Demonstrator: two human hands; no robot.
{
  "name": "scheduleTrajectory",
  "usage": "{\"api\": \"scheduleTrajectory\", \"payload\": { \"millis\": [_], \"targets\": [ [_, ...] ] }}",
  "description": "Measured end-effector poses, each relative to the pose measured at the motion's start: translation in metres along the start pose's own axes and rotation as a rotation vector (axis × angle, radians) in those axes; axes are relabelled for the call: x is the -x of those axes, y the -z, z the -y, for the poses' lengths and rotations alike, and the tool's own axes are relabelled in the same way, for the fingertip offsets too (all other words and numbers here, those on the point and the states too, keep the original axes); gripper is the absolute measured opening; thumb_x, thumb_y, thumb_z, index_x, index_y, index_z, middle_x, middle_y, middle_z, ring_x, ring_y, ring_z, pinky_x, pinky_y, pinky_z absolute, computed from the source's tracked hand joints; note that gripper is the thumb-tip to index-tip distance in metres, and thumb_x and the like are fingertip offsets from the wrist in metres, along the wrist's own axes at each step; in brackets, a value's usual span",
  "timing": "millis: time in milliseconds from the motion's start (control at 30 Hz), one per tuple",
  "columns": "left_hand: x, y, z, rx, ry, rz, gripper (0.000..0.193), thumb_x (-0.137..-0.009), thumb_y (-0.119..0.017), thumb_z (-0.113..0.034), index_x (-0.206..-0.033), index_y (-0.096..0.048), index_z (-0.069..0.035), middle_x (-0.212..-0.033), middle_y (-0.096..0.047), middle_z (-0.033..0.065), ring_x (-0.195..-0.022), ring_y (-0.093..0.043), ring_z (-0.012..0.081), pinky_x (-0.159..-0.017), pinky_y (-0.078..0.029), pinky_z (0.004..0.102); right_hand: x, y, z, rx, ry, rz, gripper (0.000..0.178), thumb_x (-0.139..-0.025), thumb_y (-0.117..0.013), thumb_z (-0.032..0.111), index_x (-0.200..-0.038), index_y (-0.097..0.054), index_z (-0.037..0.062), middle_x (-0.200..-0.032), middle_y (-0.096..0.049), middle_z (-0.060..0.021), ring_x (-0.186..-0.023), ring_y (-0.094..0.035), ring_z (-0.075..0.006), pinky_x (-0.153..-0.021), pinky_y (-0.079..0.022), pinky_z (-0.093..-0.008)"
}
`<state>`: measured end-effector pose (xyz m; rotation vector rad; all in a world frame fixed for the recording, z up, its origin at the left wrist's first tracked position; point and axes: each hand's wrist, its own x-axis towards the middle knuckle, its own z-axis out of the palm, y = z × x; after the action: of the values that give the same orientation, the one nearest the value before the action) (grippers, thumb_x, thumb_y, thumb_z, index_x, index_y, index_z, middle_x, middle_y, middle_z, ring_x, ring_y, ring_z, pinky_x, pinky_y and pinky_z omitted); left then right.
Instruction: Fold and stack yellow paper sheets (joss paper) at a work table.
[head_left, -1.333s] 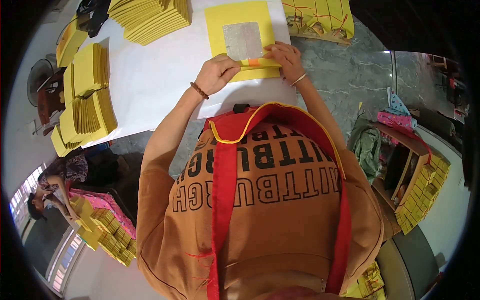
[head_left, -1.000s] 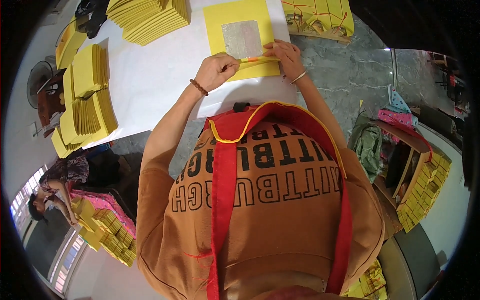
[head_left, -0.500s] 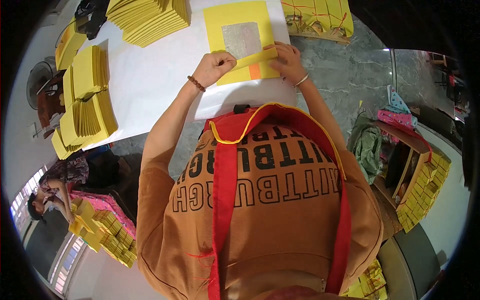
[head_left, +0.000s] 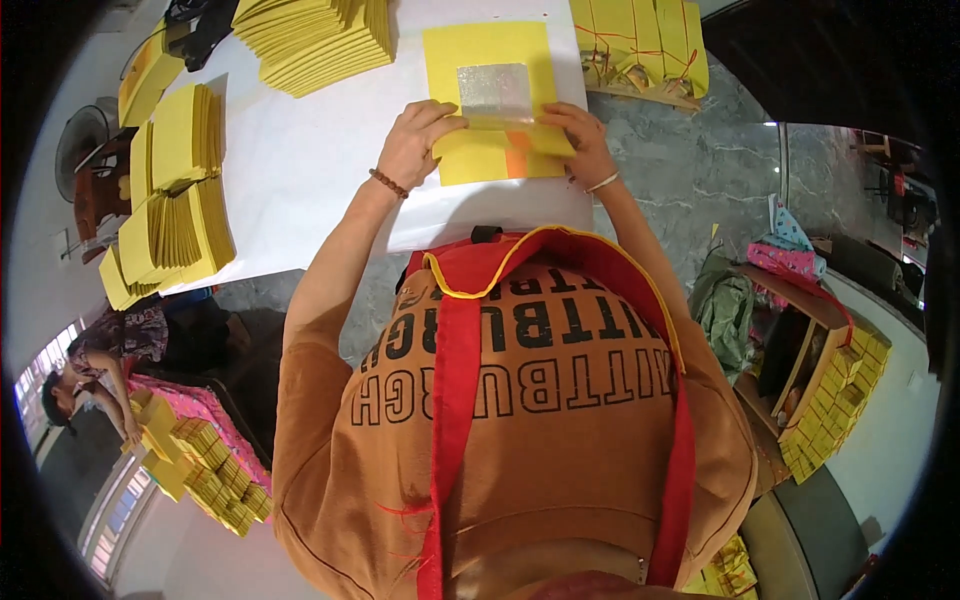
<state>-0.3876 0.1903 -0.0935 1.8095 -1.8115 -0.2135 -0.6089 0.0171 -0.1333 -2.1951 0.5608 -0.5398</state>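
Evidently you're at the folding stage: a flap [head_left: 545,142], blurred with motion, is lifted across the near half of the yellow sheet [head_left: 490,45], which lies on the white table [head_left: 310,170] at its right end. Left hand [head_left: 410,142]: fingers fairly straight, pinching the flap's left end. Right hand [head_left: 582,142]: fingers bent over the right end; thumb hidden, so cannot tell whether it pinches. Next move, I'd judge, calls for matched tension and a straight crease below the silver patch [head_left: 495,92]. Versus half a second ago: the narrow band then stretched taut and slanting has become a looser flap, your left fingers have uncurled, and more orange strip [head_left: 517,165] shows.
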Motion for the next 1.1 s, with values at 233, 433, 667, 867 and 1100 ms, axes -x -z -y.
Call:
{"api": "scheduleTrajectory", "payload": {
  "millis": [233,433,667,867,1100],
  "targets": [
    [0.013,0.015,-0.017,-0.173,-0.183,-0.024,0.029,-0.076,-0.051,-0.008,-0.103,-0.060,-0.012,-0.108,-0.057,0.0111,-0.099,-0.053,0.0287,-0.084,-0.041,0.0366,0.003,0.019,0.022,0.464,0.411,0.010,0.035,-0.072,-0.060,0.023,-0.106,-0.060,0.0246,-0.121,-0.051,-0.0007,-0.114,-0.044,-0.0206,-0.091,-0.030,-0.0393],
    [0.023,0.017,-0.037,0.136,0.061,-0.006,0.020,-0.077,-0.054,-0.008,-0.096,-0.061,-0.010,-0.087,-0.062,0.0091,-0.081,-0.058,0.0246,-0.069,-0.045,0.0332,0.013,0.024,0.031,0.168,0.289,0.250,0.031,-0.070,-0.063,0.016,-0.101,-0.062,0.0152,-0.104,-0.060,-0.0023,-0.102,-0.053,-0.0214,-0.083,-0.038,-0.0321],
    [-0.003,-0.003,-0.024,0.313,0.647,-0.079,0.033,-0.086,-0.051,-0.032,-0.090,-0.058,0.000,-0.060,-0.057,0.0165,-0.054,-0.056,0.0293,-0.052,-0.044,0.0369,0.004,0.001,0.020,-0.359,-0.385,0.168,0.034,-0.079,-0.064,0.021,-0.108,-0.056,0.0056,-0.090,-0.062,-0.0087,-0.080,-0.059,-0.0198,-0.067,-0.046,-0.0304],
    [-0.014,-0.017,-0.002,0.551,0.842,-0.060,0.035,-0.084,-0.052,-0.034,-0.087,-0.060,0.000,-0.065,-0.060,0.0159,-0.059,-0.059,0.0264,-0.054,-0.044,0.0359,-0.018,-0.002,0.039,-0.408,-0.446,-0.101,0.047,-0.080,-0.064,0.016,-0.122,-0.046,0.0064,-0.074,-0.058,-0.0010,-0.068,-0.053,-0.0073,-0.063,-0.043,-0.0218],
    [-0.018,-0.015,-0.002,0.406,0.906,-0.038,0.041,-0.083,-0.051,-0.041,-0.086,-0.059,0.000,-0.069,-0.061,0.0174,-0.064,-0.059,0.0313,-0.057,-0.044,0.0389,-0.020,-0.011,0.043,-0.137,-0.359,-0.190,0.039,-0.077,-0.067,0.017,-0.114,-0.057,0.0112,-0.065,-0.053,0.0020,-0.054,-0.041,-0.0040,-0.049,-0.036,-0.0203]
  ]
}}
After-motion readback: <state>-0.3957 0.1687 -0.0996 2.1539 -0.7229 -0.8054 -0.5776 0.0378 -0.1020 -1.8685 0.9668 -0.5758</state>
